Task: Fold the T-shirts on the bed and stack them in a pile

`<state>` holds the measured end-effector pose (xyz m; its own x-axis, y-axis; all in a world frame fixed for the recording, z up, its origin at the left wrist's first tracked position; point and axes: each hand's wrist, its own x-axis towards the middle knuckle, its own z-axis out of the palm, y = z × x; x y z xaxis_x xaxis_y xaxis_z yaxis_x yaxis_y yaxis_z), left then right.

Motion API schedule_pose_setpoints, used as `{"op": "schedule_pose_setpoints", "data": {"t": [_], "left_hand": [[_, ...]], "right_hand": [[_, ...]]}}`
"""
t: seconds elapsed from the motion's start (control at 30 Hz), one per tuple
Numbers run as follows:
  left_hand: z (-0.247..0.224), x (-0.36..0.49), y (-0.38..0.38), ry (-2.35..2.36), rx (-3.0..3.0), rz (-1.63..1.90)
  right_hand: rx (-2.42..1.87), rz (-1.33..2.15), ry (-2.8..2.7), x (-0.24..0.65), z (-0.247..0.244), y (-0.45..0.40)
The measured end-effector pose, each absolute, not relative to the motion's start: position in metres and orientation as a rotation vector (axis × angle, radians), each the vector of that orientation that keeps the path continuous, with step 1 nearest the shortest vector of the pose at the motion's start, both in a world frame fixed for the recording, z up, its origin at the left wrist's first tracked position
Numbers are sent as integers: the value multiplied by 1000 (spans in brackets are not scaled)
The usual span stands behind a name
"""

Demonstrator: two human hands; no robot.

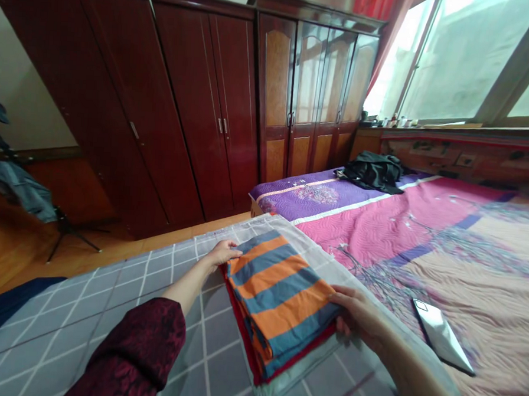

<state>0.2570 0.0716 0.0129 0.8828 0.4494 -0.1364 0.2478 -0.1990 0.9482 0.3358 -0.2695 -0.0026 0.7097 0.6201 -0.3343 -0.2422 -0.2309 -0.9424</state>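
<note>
A folded orange and blue-grey striped garment (pixel 282 284) lies on top of a small stack of folded clothes. A red folded garment (pixel 255 369) shows beneath it, and a pale greenish one (pixel 276 393) forms the bottom layer. My left hand (pixel 223 253) pinches the far left corner of the striped garment, fingers over its edge. At the near right edge my right hand (pixel 353 312) grips the cloth, thumb on top and the other fingers lower beside the stack, partly hidden.
The stack rests on a grey checked bedspread (pixel 152 310). On the adjoining bed with a pink and purple quilt (pixel 351 226) lie a phone (pixel 443 337) and a black garment or bag (pixel 372 171). Dark red wardrobes (pixel 198 100) line the back; a tripod (pixel 63 229) stands left.
</note>
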Motion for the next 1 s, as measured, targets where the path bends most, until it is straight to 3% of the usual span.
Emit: {"op": "schedule_pose_setpoints", "data": {"t": [0.23, 0.33, 0.5, 0.63, 0.73, 0.83, 1.0], "left_hand": [[10, 269, 96, 523, 1961, 221], [17, 272, 96, 543, 2129, 242], [36, 253, 45, 432, 2367, 407], [43, 219, -32, -49, 2674, 426], [30, 201, -68, -221, 2719, 221], [15, 194, -75, -192, 2666, 41], [5, 192, -67, -113, 2607, -29]], "right_hand": [[-1548, 798, -289, 331, -4, -271], [-1712, 758, -363, 332, -6, -276], [-2351, 72, -594, 342, 11, -278], [-2225, -174, -981, 343, 44, -226], [-2148, -217, -1251, 350, 50, -164], [-2358, -148, -1358, 366, 30, -115], [-2504, -45, -1305, 388, -12, -94]]}}
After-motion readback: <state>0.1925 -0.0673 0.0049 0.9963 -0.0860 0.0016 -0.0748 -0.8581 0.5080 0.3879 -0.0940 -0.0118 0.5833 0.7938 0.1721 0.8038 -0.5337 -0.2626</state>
